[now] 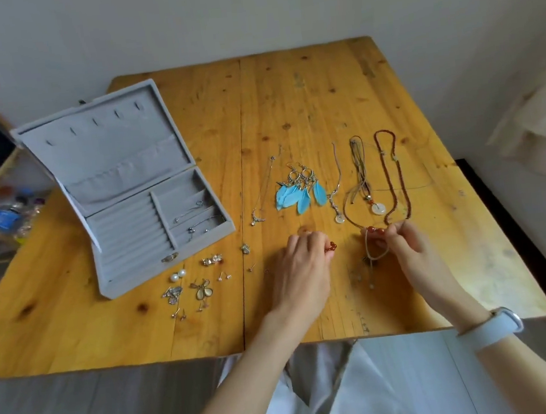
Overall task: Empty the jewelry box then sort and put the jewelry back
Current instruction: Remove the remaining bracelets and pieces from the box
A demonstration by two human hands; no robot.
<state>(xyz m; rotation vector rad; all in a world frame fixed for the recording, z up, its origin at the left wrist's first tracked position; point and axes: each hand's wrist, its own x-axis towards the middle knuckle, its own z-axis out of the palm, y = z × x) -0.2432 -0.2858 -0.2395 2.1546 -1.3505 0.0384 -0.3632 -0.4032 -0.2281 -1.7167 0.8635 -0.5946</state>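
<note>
Left hand: I am pinching a few red beads (330, 246) at the fingertips of my left hand (300, 269), fingers curled, low over the table (321, 100).
Right hand: my right hand (409, 246) is pinching a cord bracelet with red beads (373, 231), its tassel ends trailing on the wood below.
Jewelry box: the grey box (129, 195) is standing open at the table's left, lid tilted back.
Progress, done: I am judging the emptying as nearly complete; most pieces are lying outside, grouped by kind.
Progress, left: two thin silver pieces (195, 220) are still lying in the right-hand compartments and a ring (169, 257) is sitting in the ring rolls; returning everything is not yet done.
Necklaces: chains, cords and a brown bead strand (393, 174) are lying in parallel rows beyond my hands.
Feather earrings: the blue pair (300, 192) is lying left of those rows.
Small earrings: studs, pearls and a flower piece (201, 288) are clustering just in front of the box.
Obstruction: the loose studs near my left wrist are, in my judgement, at risk of being swept aside.
</note>
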